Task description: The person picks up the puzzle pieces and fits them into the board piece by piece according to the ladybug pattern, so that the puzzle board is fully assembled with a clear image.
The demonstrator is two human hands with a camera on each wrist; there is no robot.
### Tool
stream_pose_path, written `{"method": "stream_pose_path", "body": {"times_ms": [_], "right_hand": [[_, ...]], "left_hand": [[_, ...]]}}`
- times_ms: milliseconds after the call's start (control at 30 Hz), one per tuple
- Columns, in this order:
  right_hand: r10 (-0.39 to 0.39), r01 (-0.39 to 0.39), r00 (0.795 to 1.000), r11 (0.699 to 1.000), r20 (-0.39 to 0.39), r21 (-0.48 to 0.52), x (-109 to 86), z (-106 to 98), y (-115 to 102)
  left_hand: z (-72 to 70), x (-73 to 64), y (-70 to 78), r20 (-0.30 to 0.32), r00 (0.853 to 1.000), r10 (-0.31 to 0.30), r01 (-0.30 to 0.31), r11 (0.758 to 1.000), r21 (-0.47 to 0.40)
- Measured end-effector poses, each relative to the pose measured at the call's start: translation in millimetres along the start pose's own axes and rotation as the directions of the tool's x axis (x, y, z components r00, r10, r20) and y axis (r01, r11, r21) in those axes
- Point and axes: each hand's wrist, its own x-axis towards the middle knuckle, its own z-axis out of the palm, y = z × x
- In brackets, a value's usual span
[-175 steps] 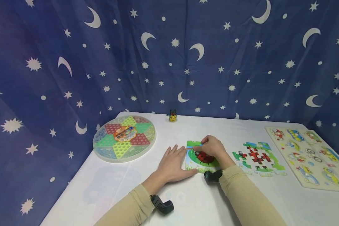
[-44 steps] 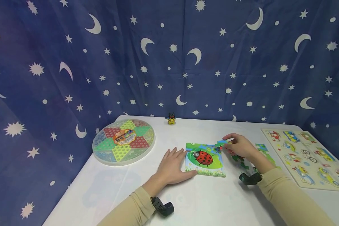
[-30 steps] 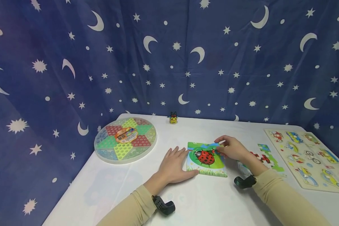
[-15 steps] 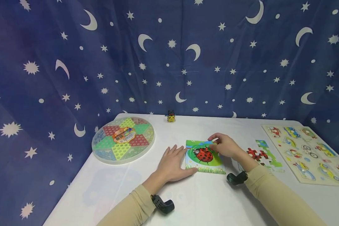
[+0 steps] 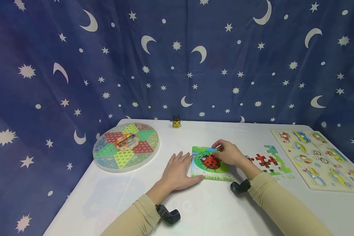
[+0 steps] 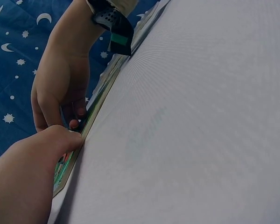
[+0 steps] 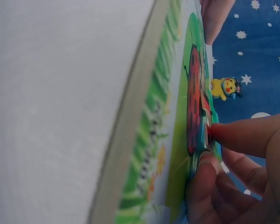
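Note:
A square ladybug jigsaw board (image 5: pixel 211 176) lies on the white table, its picture facing up. My left hand (image 5: pixel 177 173) rests at its left side with fingers spread, the thumb along the near edge; in the left wrist view that thumb (image 6: pixel 67 139) touches the board's rim. Over the upper part of the board, my right hand (image 5: pixel 229 153) pinches a puzzle piece (image 7: pixel 208 133) between thumb and fingers, low against the picture. In the head view the fingers hide most of that piece. Some pieces show along the board's top edge.
Several loose puzzle pieces (image 5: pixel 263 160) lie right of the board. Farther right is a wooden peg puzzle (image 5: pixel 315 170) with vehicle shapes. A round Chinese checkers board (image 5: pixel 126 146) sits at left, and a small yellow figurine (image 5: pixel 176 122) stands near the back edge before a starry curtain.
My right hand has brought a piece with red and green on it from the board's right side leftward onto its upper part. My left hand has stayed in place.

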Motion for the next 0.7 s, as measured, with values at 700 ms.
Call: {"method": "stream_pose_path", "body": {"times_ms": [700], "right_hand": [[-0.061,0.052,0.997,0.984,-0.043,-0.171,4.1,5.9,-6.2]], "left_hand": [[-1.0,0.4,-1.0,0.015,1.0,-0.008,0.008,1.0,0.013]]}}
